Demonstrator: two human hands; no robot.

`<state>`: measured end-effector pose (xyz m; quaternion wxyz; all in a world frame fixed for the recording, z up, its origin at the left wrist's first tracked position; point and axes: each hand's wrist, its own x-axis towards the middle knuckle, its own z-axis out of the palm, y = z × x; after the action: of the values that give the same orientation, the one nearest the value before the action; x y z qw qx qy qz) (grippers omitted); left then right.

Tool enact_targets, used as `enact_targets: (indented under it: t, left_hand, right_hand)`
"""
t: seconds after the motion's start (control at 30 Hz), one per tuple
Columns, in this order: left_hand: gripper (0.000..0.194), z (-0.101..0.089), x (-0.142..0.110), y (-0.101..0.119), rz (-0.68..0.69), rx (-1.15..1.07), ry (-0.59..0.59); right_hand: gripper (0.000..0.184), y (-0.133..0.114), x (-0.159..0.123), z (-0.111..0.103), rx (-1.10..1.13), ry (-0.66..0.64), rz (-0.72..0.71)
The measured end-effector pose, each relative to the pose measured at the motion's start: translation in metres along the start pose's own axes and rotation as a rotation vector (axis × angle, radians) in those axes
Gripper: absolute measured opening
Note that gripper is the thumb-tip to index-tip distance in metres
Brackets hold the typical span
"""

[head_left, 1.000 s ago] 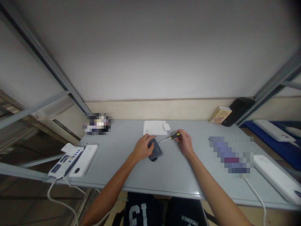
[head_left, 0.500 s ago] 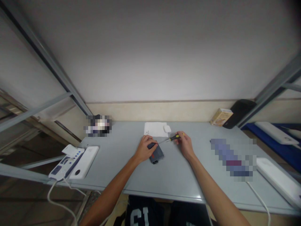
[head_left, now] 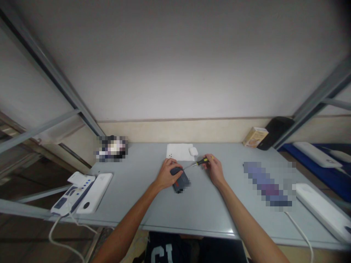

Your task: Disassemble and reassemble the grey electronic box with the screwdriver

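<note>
A small dark grey device [head_left: 181, 180] lies on the grey table [head_left: 197, 204] in front of me. My left hand [head_left: 166, 174] rests on its left side, fingers curled over its top end, holding it down. My right hand [head_left: 213, 168] pinches the black-and-yellow handle of a small screwdriver [head_left: 199, 162]. The thin metal shaft slants down to the left, and its tip meets the top of the device beside my left fingers.
A white sheet [head_left: 178, 151] with a small white case [head_left: 193, 151] lies behind the device. White power strips [head_left: 93, 188] with cables sit at the left edge, another white strip [head_left: 320, 212] at the right. A small carton [head_left: 255, 137] and a black object [head_left: 275, 132] stand at the back right.
The view has shifted slightly. Both hands stay on the device and the screwdriver, with only small movements.
</note>
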<state>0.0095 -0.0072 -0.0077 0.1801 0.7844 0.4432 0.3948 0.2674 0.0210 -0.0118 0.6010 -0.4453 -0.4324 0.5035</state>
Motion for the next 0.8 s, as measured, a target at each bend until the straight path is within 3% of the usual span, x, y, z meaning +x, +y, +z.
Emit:
enact_targets:
  t: [0.6, 0.67, 0.73, 0.8]
  left_hand:
    - [0.006, 0.001, 0.001, -0.001, 0.04, -0.035, -0.021]
    - [0.007, -0.004, 0.008, -0.009, 0.049, -0.012, -0.001]
    - [0.008, -0.011, 0.021, -0.02, 0.028, 0.041, 0.112]
    - [0.01, -0.018, 0.036, -0.032, -0.011, 0.13, 0.149]
  right_hand:
    - [0.036, -0.002, 0.0, 0.002, 0.031, -0.009, 0.0]
    - [0.037, -0.003, 0.0, 0.002, 0.063, 0.033, -0.002]
    - [0.038, -0.004, 0.001, 0.002, 0.087, 0.068, 0.003]
    - [0.038, -0.004, 0.001, 0.002, 0.089, 0.082, 0.003]
